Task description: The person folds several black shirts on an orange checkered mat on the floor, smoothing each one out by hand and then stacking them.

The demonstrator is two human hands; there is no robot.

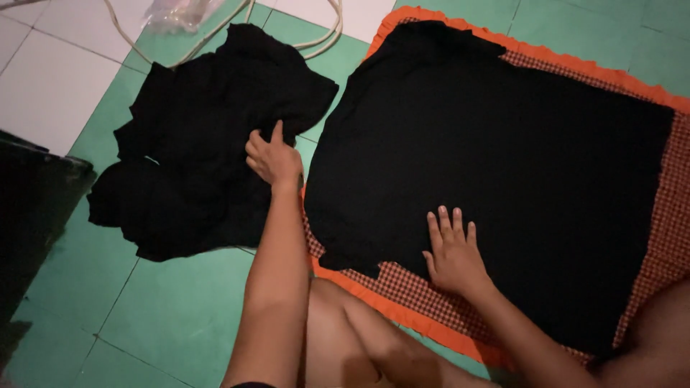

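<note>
Left hand (273,159): fingers curled into the crumpled black cloth pile (205,140), grasping a fold at its right edge. Right hand (453,251): fingers straight and spread, released, pressed flat on the near edge of the flat black cloth (503,158). Under this cloth, a red checkered mat with orange frill (672,215), on the right side. Pile on the green floor tiles (172,316), left of the mat. Far behind the pile, a white cable (323,36) and a clear plastic bag (176,13).
</note>
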